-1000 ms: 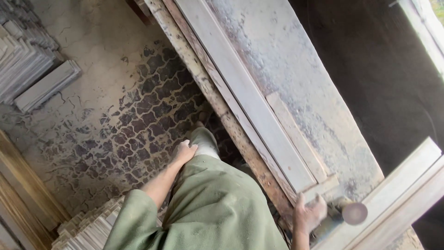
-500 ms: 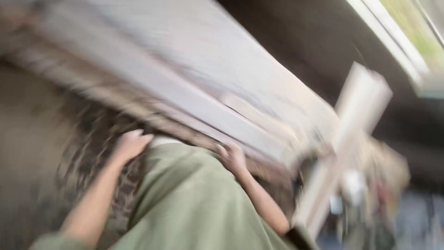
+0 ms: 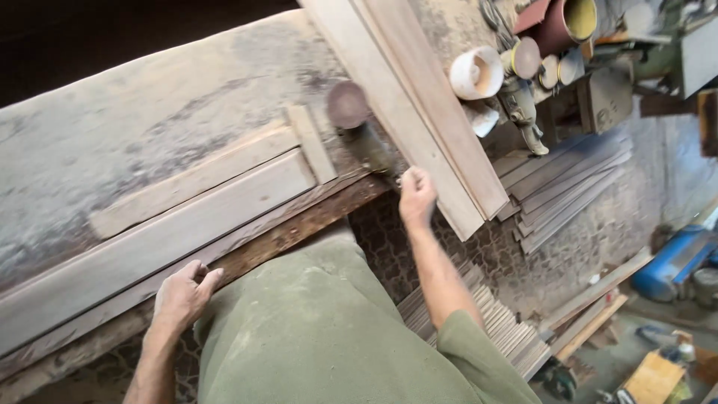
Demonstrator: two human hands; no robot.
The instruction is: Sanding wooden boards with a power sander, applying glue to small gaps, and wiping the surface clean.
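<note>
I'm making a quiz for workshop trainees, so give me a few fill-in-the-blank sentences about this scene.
1. The left hand rests on the edge of the ___.
2. The right hand reaches toward the grinder, whose round ___ faces up.
3. The white cup lies on its ___.

Missing words: workbench; disc; side

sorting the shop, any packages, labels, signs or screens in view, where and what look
No labels, signs or screens can be made out.
Cardboard box: floor, bottom right; tan, squarish, the one possible package.
Blue drum: floor, right edge; lying down, a container only.
</note>
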